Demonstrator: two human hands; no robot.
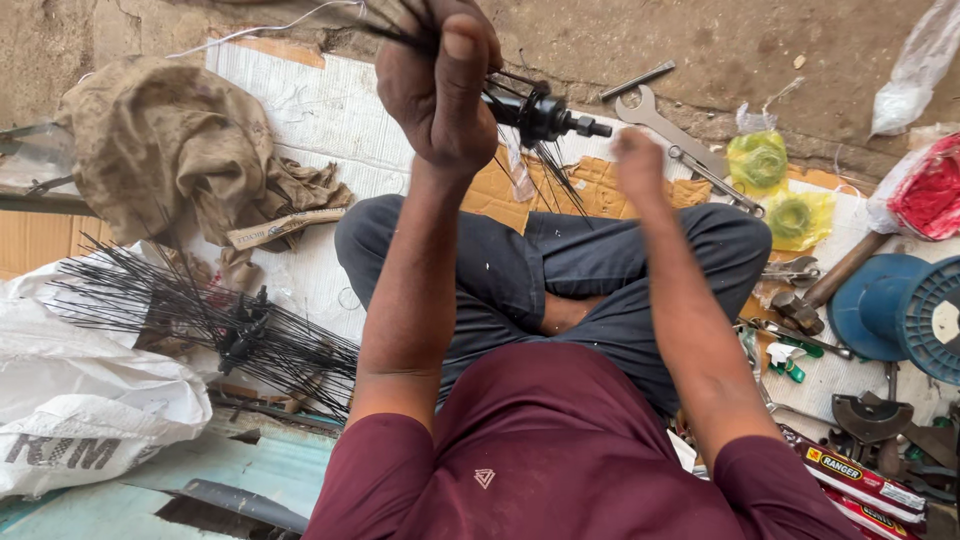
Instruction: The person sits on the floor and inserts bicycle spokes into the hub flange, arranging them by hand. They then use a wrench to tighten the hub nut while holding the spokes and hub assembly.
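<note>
I sit cross-legged on the ground. My left hand [440, 85] is raised in front of me, shut around a bundle of thin black spokes that run into a black wheel hub [540, 112]. The hub hangs just right of that hand, its axle end pointing right, with loose spokes dangling below it. My right hand [637, 160] is lower and to the right, just under the hub, blurred; whether it holds anything is not visible.
A second hub with many black spokes [240, 330] lies at the left beside a brown cloth [170, 150] and a white sack [90, 400]. Spanners [665, 125], a hammer [830, 285], yellow bags [757, 160], a blue spool [900, 305] and small boxes [865, 485] crowd the right.
</note>
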